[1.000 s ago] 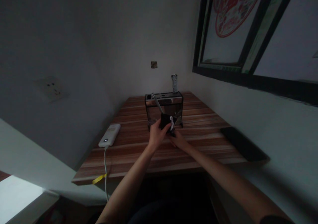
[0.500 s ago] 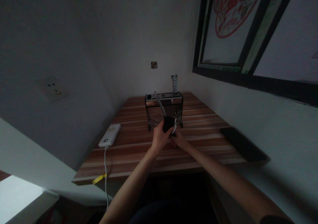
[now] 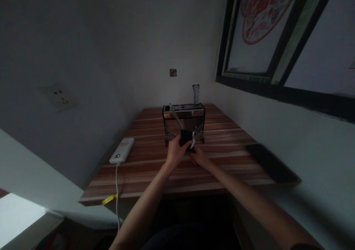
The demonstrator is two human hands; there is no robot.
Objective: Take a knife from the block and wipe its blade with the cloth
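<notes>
Up from the bottom of the frame, two bare forearms (image 3: 152, 195), converging toward the centre. At lower left, on the front edge of the wood-striped counter (image 3: 148, 161), a yellow strip (image 3: 109, 199), with a white cable (image 3: 117, 187) running past one end and down over the edge. At right, lying flat along the counter's side, a thin black slab (image 3: 270, 163). At left, plugged into that cable, a white power bank (image 3: 122, 150), flat on the counter.

Just below the middle of the frame, held in front of the person, a small black object (image 3: 185, 136) with a white strip (image 3: 193, 140) on its right side. Gripped by the fingers of the left hand (image 3: 175, 152), thumb across the front. From below right, against its lower edge, the right hand (image 3: 200, 157), fingers partly hidden; cannot tell how tightly curled. Slanting to upper left from the black object, a silver rod (image 3: 176, 117).

Directly behind, standing on the counter, a metal-rimmed box (image 3: 192, 123) with openings in the top; upright at its right end, a silvery textured cylinder (image 3: 196, 94).

Farther off, on the left wall, a socket (image 3: 61, 98); on the back wall, a small brownish square (image 3: 173, 72); at upper right, a dark-framed window (image 3: 251, 86) with a red round motif (image 3: 264, 17).
</notes>
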